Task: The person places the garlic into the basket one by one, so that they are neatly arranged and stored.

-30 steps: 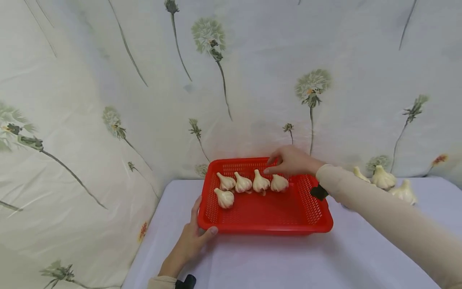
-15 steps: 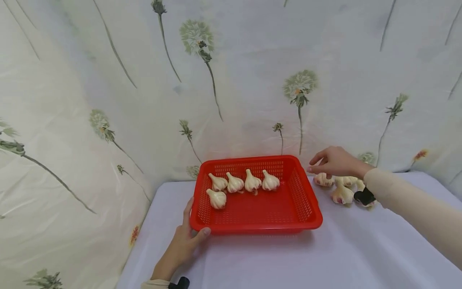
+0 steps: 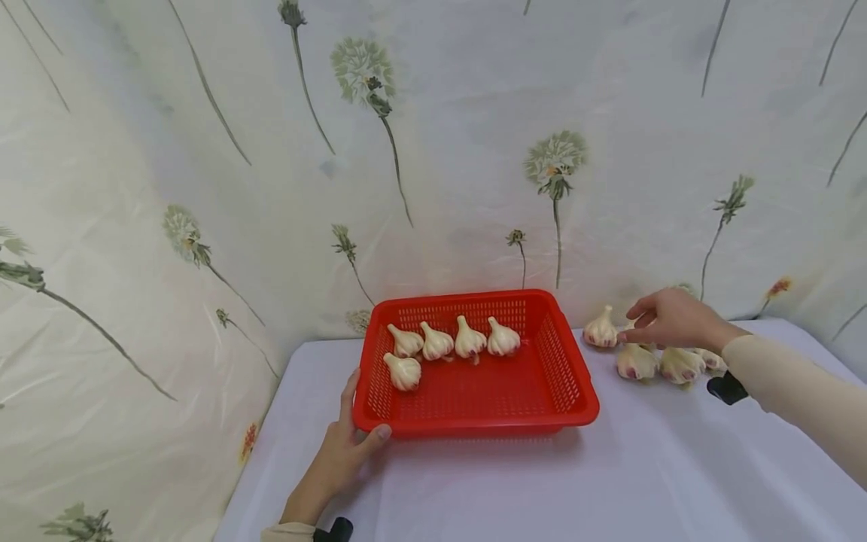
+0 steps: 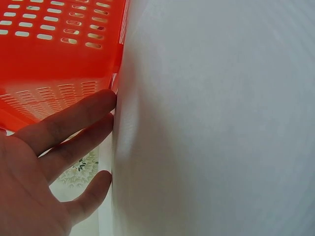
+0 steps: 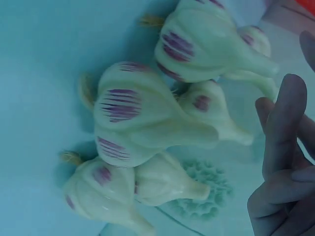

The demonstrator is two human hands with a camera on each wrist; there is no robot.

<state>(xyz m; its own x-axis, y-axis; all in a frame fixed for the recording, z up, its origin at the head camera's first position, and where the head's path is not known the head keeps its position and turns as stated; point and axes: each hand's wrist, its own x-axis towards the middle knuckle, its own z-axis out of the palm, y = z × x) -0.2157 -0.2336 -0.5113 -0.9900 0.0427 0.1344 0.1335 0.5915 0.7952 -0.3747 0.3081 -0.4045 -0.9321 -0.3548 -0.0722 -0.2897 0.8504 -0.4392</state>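
A red perforated plastic basket (image 3: 474,430) holds several garlic bulbs (image 3: 470,339), most in a row along the back and one in front at the left. My left hand (image 3: 342,452) rests at the basket's front left corner, thumb by the front rim. In the left wrist view its spread fingers (image 4: 74,118) lie along the outer wall. To the right of the basket, my right hand (image 3: 673,320) hovers over a cluster of garlic bulbs (image 5: 142,118) with purple streaks. Its fingers are loosely bent, nothing between them. One bulb (image 3: 600,329) stands just left of its fingertips.
A pale cloth (image 3: 467,489) covers the table. Behind and to the left hangs a curtain (image 3: 447,150) printed with dandelions, meeting the table's back edge. The basket's right rim (image 3: 576,361) lies between its bulbs and the loose ones.
My right hand has moved right, from over the basket to over the loose garlic bulbs. The bulb beneath it now stands in the basket's back row. The left hand stays at the basket's corner.
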